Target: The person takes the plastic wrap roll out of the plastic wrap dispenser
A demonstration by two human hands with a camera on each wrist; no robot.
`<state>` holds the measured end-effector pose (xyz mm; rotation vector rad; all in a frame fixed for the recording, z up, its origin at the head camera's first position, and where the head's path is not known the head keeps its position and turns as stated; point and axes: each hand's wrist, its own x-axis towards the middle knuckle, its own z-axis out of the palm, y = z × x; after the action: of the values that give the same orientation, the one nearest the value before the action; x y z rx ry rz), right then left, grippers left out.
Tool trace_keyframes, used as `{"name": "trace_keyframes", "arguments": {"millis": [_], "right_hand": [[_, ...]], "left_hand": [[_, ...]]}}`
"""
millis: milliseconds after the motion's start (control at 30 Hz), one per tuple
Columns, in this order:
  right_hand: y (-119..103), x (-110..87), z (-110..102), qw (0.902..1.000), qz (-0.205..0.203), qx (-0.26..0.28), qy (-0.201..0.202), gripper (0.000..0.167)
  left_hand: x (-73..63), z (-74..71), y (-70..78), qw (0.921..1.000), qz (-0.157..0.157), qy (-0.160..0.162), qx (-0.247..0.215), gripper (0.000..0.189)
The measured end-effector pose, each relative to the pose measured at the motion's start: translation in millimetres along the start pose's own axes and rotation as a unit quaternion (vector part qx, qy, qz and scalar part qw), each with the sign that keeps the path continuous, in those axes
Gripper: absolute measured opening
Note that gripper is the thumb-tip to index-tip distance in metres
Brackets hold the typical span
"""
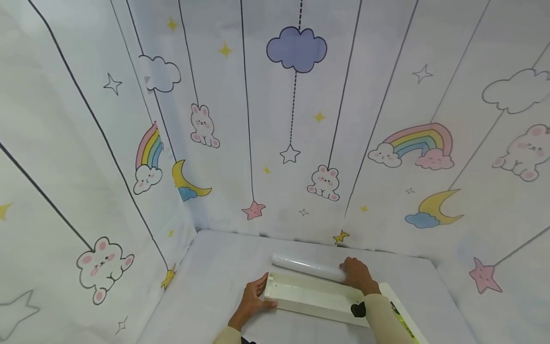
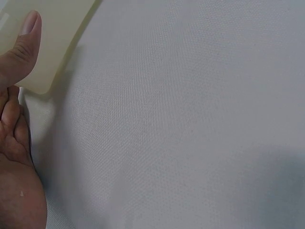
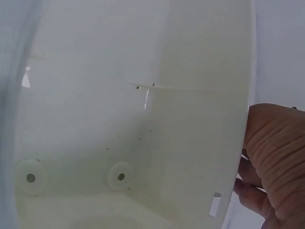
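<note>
A long, shallow white plastic box [image 1: 313, 291] lies open side up on the white surface. My left hand [image 1: 252, 302] grips its left end, thumb along the front wall and fingers round the end. In the left wrist view, the thumb [image 2: 29, 47] presses on the box's pale wall [image 2: 57, 43]. Directly behind the box lies a glossy white roll [image 1: 307, 266], apparently plastic film. My right hand [image 1: 358, 275] holds the roll's right end, covering it. The right wrist view shows the box's inside [image 3: 109, 95], with the right hand [image 3: 274, 157] outside its wall and fingers partly hidden.
A white panel with a green and yellow label [image 1: 401, 313] lies to the right, partly under the right sleeve [image 1: 382, 317]. White walls printed with rabbits, clouds and stars enclose the white table surface [image 1: 223, 258] at the back and sides.
</note>
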<state>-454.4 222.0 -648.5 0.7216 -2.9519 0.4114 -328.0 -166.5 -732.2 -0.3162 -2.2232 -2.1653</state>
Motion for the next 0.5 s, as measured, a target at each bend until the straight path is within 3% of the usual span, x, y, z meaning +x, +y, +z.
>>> {"name": "trace_keyframes", "arguments": {"millis": [133,300,500], "right_hand": [[-1,-2.3,-7,0.9999,0.006,0.004,-0.008,0.061],[-8,-3.0,-23,0.9995,0.015,0.019,-0.022,0.07],[-15,-2.6,-38,0.9983,0.034,0.025,-0.04,0.074]], "left_hand": [[0.3,0.9,-2.4,1.0,-0.003,-0.003,-0.009,0.117],[1.0,0.0,-3.6,0.9996,0.023,0.0,0.019,0.113],[0.1,0.8,0.7,0.9994,0.016,0.001,0.029,0.113]]}}
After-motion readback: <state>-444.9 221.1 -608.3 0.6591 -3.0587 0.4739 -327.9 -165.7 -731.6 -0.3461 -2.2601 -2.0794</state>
